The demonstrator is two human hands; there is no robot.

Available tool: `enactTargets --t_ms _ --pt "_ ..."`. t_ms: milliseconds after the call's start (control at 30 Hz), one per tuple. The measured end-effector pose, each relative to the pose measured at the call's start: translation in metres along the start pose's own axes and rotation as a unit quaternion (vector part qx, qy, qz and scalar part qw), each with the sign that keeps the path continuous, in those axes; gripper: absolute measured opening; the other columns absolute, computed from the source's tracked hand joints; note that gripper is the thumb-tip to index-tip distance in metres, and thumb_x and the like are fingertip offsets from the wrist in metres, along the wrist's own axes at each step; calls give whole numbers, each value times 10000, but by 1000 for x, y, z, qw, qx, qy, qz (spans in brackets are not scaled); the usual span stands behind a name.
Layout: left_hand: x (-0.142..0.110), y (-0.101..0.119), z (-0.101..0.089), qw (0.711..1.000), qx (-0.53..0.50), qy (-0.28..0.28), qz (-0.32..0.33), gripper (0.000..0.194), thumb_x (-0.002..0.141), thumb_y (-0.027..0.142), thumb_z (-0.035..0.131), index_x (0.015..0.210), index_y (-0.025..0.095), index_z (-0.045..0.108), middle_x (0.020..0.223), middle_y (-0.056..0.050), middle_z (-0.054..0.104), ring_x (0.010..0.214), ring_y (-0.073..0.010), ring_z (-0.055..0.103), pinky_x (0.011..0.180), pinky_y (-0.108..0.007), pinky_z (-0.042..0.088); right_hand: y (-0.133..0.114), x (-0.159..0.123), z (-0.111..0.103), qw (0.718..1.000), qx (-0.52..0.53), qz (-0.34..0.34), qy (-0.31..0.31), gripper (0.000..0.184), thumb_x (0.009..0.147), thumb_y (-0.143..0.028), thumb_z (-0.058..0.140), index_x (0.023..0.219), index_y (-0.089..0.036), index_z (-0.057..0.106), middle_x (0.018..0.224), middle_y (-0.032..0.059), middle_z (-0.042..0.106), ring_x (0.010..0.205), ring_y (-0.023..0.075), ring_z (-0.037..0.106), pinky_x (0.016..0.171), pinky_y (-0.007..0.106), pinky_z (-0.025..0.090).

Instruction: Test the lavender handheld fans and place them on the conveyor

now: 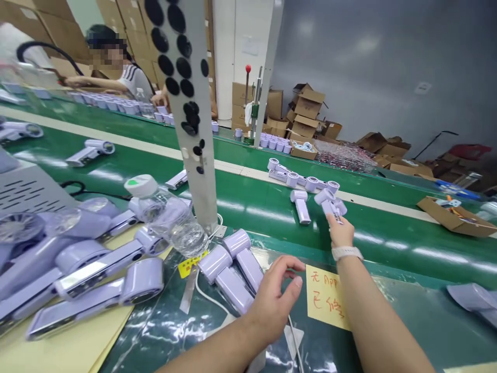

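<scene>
Over the green conveyor belt, my right hand (pixel 342 232) grips a lavender handheld fan (pixel 325 199) by its handle. Another fan head shows partly behind it; I cannot tell whether my hand holds that one too. A single fan (pixel 300 206) lies on the belt just left of it, and a row of several fans (pixel 292 178) sits beyond. My left hand (pixel 277 290) hovers above the near bench, thumb and fingers apart with nothing between them. Beside it rest two more lavender fans (pixel 233 285). A yellow note (pixel 324 298) with red handwriting lies between my arms.
A perforated metal post (pixel 198 129) rises from the bench's far edge. To the left stand a plastic bottle (pixel 166 212) and a pile of fans (pixel 89 264). A cardboard tray (pixel 454 217) is at right. A co-worker (pixel 116 67) sits across the belt.
</scene>
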State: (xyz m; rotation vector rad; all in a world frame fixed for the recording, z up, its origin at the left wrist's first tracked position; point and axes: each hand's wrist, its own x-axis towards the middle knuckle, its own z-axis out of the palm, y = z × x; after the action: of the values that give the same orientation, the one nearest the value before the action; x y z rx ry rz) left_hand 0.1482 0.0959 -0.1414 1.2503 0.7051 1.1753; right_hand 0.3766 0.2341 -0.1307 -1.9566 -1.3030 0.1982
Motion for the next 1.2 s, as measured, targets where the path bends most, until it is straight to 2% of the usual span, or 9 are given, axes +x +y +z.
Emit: enactTargets --t_ms 100,200,367,667,800,933,1000,1100,1200 --pt "9 6 0 978 -187 48 -80 505 927 612 685 1240 230 579 1273 -135 654 1185 -274 635 1074 -472 495 -13 -42 -24 993 90 -33 -75 541 1011 -579 566 1117 -86 764 1000 112 770 898 282 724 787 411 609" --pt "20 19 -7 938 -324 102 -69 689 803 620 831 1323 261 556 1467 -115 589 1355 -263 574 1120 -413 480 -40 -96 -42 972 153 -91 -153 533 854 -642 724 1109 -183 813 1148 106 770 1052 314 701 936 449 575" --pt "29 30 -24 922 -357 145 -26 704 662 649 908 1160 204 683 1223 -89 745 1229 -279 666 1049 -390 529 -79 -157 -46 951 179 -194 -161 430 853 -492 747 1193 -237 811 1370 142 627 1307 353 577 1144 564 454" --pt "23 23 -17 894 -417 113 -114 617 593 556 968 1001 143 760 895 -48 805 939 -254 768 1028 -385 565 -72 -178 -33 954 159 -213 -138 480 931 -479 663 1311 -204 764 1421 194 546 1347 379 548 1155 624 438" --pt "21 27 -22 901 -405 109 -109 587 612 601 947 922 135 770 823 -52 801 772 -224 765 895 -364 617 -65 -173 -49 935 124 -263 -203 433 905 -538 679 1095 -177 825 1513 231 541 1395 453 510 1125 653 439" --pt "22 33 -36 914 -361 160 -89 586 646 645 917 908 139 778 940 -96 830 814 -219 782 793 -311 630 -61 -172 -61 925 80 -231 -291 378 993 -437 589 767 -192 767 850 109 763 815 287 726 775 441 582" --pt "23 37 -42 918 -349 178 -65 570 642 649 919 874 149 774 943 -81 830 816 -203 781 768 -285 629 -65 -183 -54 887 16 -255 -385 190 949 -313 675 842 -198 782 742 44 730 681 234 686 673 369 542" --pt "23 42 -45 919 -350 172 -57 596 598 675 929 839 153 772 896 -57 818 796 -185 771 729 -258 621 -74 -200 -42 787 -56 -349 -505 73 897 -175 752 922 -208 813 934 64 773 830 251 730 714 348 538" --pt "22 44 -43 925 -346 135 -79 683 554 766 892 791 139 761 925 -91 811 782 -194 760 729 -275 621 -70 -188 -53 774 -6 -375 -510 161 941 -138 712 812 -195 788 928 68 739 853 236 717 719 335 537"
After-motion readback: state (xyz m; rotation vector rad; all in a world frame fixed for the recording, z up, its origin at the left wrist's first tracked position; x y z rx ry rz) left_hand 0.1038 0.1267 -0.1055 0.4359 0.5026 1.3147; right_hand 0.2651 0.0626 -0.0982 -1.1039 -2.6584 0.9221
